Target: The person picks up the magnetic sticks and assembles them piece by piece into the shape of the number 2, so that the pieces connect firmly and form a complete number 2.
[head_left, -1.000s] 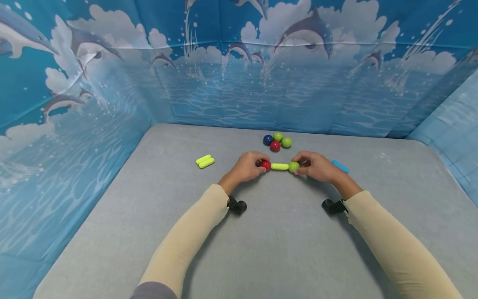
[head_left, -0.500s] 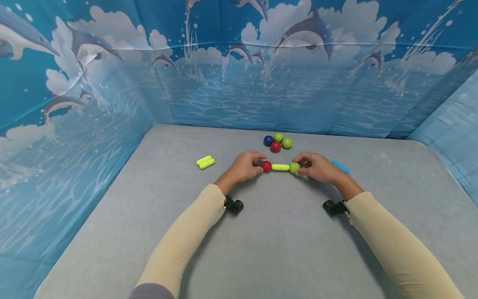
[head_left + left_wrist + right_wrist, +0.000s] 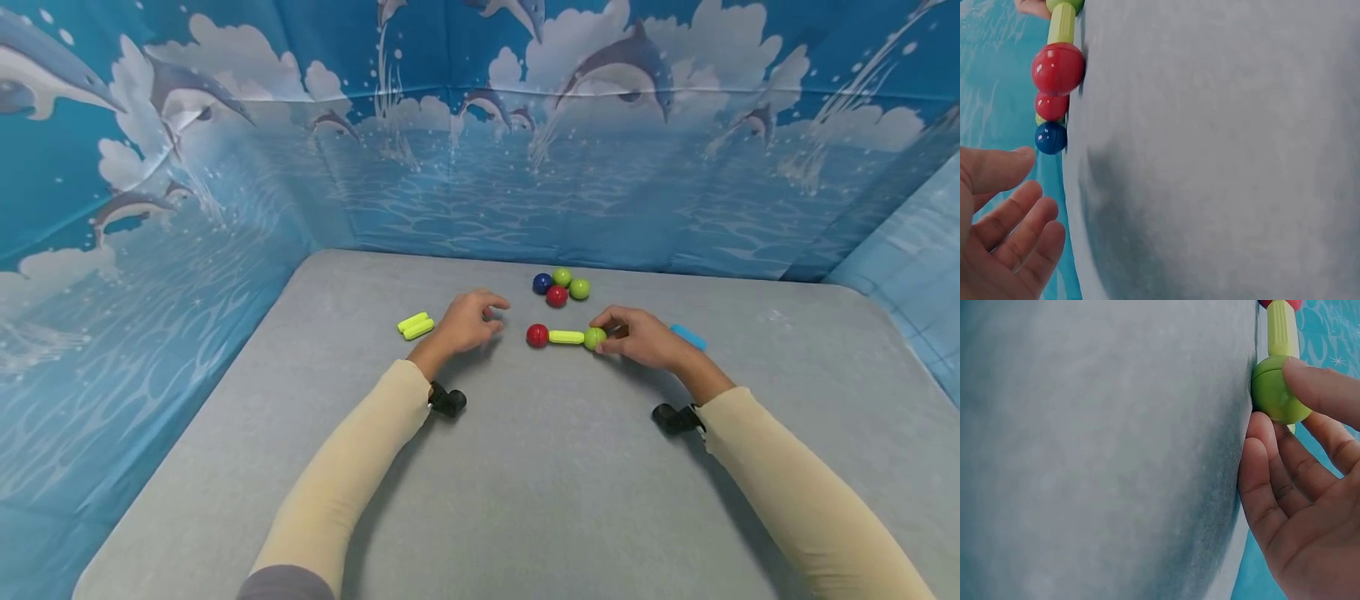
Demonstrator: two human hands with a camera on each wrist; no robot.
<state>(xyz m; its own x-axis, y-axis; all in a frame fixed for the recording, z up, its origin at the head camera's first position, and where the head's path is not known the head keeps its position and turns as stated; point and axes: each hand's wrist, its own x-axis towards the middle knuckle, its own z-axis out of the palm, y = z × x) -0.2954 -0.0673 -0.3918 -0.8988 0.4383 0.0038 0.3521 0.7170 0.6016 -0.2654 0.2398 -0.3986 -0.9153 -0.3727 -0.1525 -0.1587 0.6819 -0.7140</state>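
Note:
A yellow-green rod lies on the table, joining a red ball at its left end to a green ball at its right. My right hand holds that green ball between thumb and fingers; the right wrist view shows the thumb across the green ball. My left hand is over the table left of the red ball, apart from it, with nothing between its loosely bent fingers. In the left wrist view, the left hand is spread below the red ball.
Behind the joined piece sit a blue ball, another red ball and two green balls. Two loose yellow rods lie left of my left hand. A blue rod is behind my right hand. A dolphin-print curtain borders the grey table.
My left hand has let go of the red ball and moved left, toward the two yellow rods. My right hand stays at the green ball.

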